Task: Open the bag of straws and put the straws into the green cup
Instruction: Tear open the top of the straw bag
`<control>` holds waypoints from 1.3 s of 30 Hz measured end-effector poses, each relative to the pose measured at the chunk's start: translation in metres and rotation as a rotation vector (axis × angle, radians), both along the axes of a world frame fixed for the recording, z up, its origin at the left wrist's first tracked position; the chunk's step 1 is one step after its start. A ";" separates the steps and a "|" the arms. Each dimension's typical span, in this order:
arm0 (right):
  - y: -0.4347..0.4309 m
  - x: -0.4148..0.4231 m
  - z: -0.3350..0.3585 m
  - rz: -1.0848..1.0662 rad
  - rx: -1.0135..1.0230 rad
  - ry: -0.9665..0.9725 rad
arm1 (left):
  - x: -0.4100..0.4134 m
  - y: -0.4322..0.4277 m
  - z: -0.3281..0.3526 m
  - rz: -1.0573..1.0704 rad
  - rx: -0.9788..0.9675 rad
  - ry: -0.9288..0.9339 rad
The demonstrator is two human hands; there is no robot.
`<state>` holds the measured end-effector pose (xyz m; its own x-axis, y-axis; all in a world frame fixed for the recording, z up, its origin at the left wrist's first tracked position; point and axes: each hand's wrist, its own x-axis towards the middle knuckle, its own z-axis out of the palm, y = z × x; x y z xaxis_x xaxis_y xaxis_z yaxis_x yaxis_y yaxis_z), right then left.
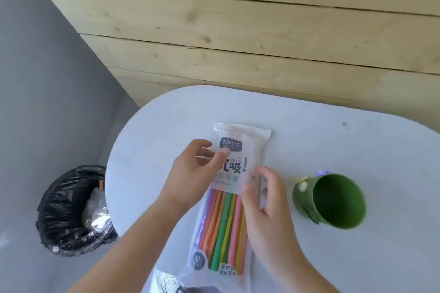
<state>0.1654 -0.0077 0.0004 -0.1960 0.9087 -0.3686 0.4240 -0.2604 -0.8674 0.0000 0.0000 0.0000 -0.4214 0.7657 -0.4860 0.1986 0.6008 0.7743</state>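
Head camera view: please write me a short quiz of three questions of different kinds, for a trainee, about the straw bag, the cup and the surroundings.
1. True or false: the straws are already inside the green cup.
2. Where is the green cup relative to the bag? A) on its left; B) on its right; C) under it.
3. What stands on the floor left of the table?
Key: 1 false, they are inside the bag; 2 B; 3 a bin with a black liner.
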 end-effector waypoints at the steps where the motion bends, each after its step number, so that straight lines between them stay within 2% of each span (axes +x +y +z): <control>1: 0.004 0.000 -0.005 -0.021 -0.004 0.061 | 0.000 0.004 -0.003 -0.009 0.023 -0.009; 4: 0.020 0.001 -0.016 -0.081 -0.029 0.222 | -0.001 0.017 -0.012 -0.076 0.027 0.022; 7: 0.030 0.001 -0.025 -0.109 -0.051 0.363 | 0.005 0.023 -0.020 -0.054 0.059 0.023; 11: 0.035 -0.004 -0.030 -0.134 -0.007 0.393 | 0.010 0.023 -0.017 -0.058 0.117 0.058; 14: 0.037 -0.012 -0.023 -0.162 -0.021 0.412 | 0.014 0.021 -0.006 -0.027 0.203 0.106; 16: 0.039 -0.015 -0.013 -0.203 -0.036 0.526 | 0.017 0.017 0.006 -0.022 0.273 0.122; 22: 0.030 -0.001 0.034 -0.193 -0.051 0.697 | 0.031 -0.019 0.045 -0.022 0.521 -0.004; 28: 0.005 0.038 0.092 -0.097 0.170 0.710 | 0.050 -0.052 0.094 -0.099 0.722 -0.105; 31: -0.005 0.054 0.112 -0.061 0.282 0.714 | 0.057 -0.054 0.110 -0.130 0.800 -0.087; 34: -0.012 0.060 0.120 -0.010 0.361 0.729 | 0.061 -0.050 0.118 0.013 0.850 0.052; 35: -0.014 0.061 0.119 0.007 0.387 0.736 | 0.063 -0.050 0.120 0.047 0.855 0.049; 39: -0.018 0.061 0.109 0.072 0.389 0.789 | 0.072 -0.054 0.120 -0.057 0.859 -0.185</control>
